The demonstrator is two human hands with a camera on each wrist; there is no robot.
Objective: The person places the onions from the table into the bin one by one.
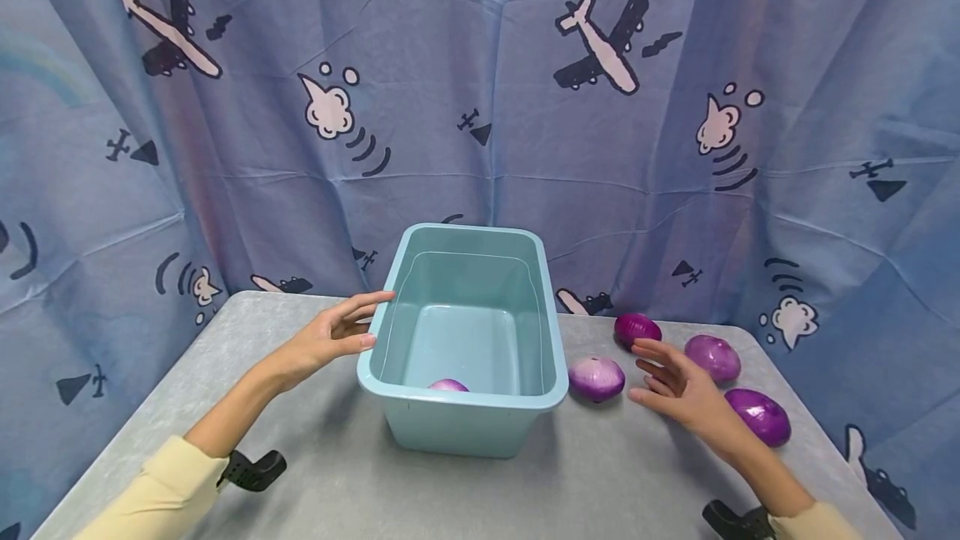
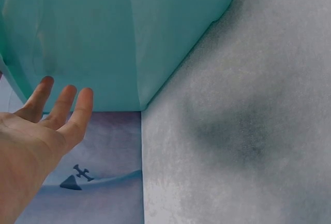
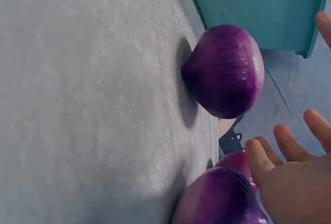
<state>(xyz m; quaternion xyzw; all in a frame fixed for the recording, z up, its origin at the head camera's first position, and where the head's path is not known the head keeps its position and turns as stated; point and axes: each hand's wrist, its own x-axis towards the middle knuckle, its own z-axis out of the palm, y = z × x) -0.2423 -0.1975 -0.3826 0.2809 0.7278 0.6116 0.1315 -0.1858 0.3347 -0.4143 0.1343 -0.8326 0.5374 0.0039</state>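
A light teal plastic tub (image 1: pixel 461 423) stands upright on the table, with part of a red onion (image 1: pixel 449 386) visible inside above its front rim. My left hand (image 1: pixel 330 336) is at the tub's left rim, thumb and fingers extended against it. Beside the tub's right side lies a pale purple onion (image 1: pixel 597 379). My right hand (image 1: pixel 686 394) hovers just right of that onion, fingers slightly bent and nothing in its grasp. Behind its fingertips sits a darker onion (image 1: pixel 637 329). In the right wrist view, one onion (image 3: pixel 226 74) lies ahead of the spread fingers (image 3: pixel 261 162).
Two more purple onions, one farther back (image 1: pixel 714 358) and one nearer (image 1: pixel 760 417), lie right of my right hand. A blue curtain (image 1: pixel 450 90) printed with airplanes hangs behind the grey table (image 1: pixel 322 473). Black straps (image 1: pixel 255 471) circle the wrists.
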